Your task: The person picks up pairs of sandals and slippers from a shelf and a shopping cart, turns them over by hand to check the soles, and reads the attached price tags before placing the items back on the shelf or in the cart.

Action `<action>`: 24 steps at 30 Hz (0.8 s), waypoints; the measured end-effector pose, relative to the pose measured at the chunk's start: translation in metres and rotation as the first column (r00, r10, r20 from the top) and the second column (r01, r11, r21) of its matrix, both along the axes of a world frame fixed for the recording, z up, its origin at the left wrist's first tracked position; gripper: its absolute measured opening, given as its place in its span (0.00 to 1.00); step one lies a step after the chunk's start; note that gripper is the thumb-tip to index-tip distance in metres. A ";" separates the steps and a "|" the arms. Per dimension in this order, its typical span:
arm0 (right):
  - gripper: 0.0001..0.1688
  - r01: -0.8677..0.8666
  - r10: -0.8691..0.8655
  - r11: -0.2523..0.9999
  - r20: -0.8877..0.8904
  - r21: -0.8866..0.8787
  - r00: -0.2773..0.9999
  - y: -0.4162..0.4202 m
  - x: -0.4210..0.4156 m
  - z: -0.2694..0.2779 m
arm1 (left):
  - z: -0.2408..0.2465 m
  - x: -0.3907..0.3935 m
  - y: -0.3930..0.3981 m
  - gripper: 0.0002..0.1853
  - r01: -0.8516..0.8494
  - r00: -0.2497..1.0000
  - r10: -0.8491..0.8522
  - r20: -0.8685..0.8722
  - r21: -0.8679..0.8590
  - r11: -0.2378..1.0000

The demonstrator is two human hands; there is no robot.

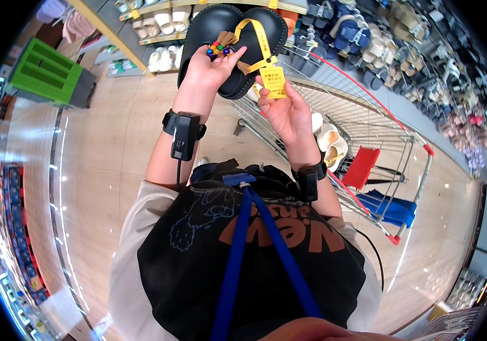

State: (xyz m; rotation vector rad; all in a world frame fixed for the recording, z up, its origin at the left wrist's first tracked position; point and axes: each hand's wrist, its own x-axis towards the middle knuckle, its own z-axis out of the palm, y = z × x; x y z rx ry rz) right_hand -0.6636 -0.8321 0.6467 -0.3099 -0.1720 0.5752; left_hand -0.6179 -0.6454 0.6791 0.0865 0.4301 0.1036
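A pair of black clogs [215, 30] hangs in the air in front of me, joined by a yellow tag strap [261, 36]. My left hand [214, 70], palm up, holds the clogs around a strap of coloured beads [216, 49] with brown tassels [226, 38]. Some of its fingers are hidden behind the beads and clogs. Between the thumb and fingers of my right hand [288, 108] is a yellow hang tag [274, 83] that bears writing. The tag faces up towards me, still fastened to the strap.
A wire shopping cart [367, 123] with cream clogs [333, 145] in it stands close on the right. Shoe racks [396, 47] line the far right, with shelves of light shoes [169, 21] ahead. A green-fronted bin or machine [45, 72] stands at the left.
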 end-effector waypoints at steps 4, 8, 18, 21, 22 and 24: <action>0.22 -0.051 0.077 0.976 0.115 -0.211 0.990 0.062 -0.005 0.003 | -0.013 -0.009 0.060 0.18 -0.073 0.997 0.073 0.010 -0.023 0.997; 0.30 0.116 0.062 0.880 0.353 -0.461 0.934 0.139 -0.007 0.002 | -0.024 -0.009 0.129 0.20 -0.111 0.993 0.112 0.025 -0.033 0.993; 0.42 0.609 0.092 0.607 0.806 -0.511 0.585 0.331 0.000 0.001 | -0.041 -0.007 0.307 0.18 -0.059 0.984 0.017 0.175 0.238 0.969; 0.43 0.614 0.095 0.608 0.814 -0.503 0.572 0.375 0.004 0.002 | -0.037 0.004 0.347 0.18 -0.151 0.986 0.156 0.056 -0.085 0.985; 0.43 0.609 0.097 0.614 0.814 -0.502 0.573 0.386 0.006 0.004 | -0.039 0.004 0.360 0.19 -0.092 0.994 0.089 0.070 0.035 0.995; 0.43 0.600 0.113 0.610 0.806 -0.518 0.581 0.407 0.011 0.006 | -0.048 0.005 0.383 0.19 -0.069 0.987 0.025 0.159 0.276 0.959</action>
